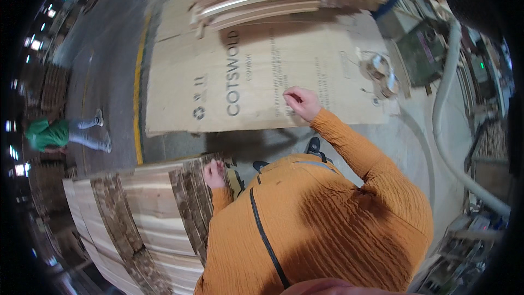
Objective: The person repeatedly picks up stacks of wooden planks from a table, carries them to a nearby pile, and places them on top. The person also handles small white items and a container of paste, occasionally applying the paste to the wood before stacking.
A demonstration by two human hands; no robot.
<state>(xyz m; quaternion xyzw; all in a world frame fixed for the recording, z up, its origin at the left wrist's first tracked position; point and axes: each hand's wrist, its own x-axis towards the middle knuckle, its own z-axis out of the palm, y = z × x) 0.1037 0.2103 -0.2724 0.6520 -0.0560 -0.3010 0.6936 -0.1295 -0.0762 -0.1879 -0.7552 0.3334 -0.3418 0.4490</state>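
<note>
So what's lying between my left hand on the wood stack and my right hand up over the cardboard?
In the head view, between the left hand and right hand: bare grey floor and the flattened cardboard's near edge.

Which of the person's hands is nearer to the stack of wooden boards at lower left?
Left. The left hand rests on the top edge of the stack of wooden boards. The right hand is raised over the flattened cardboard sheet, well away from the stack.

Left hand (214,173) rests on stacked wood veneer (147,213); right hand (302,102) hovers over cardboard (256,76).
</note>
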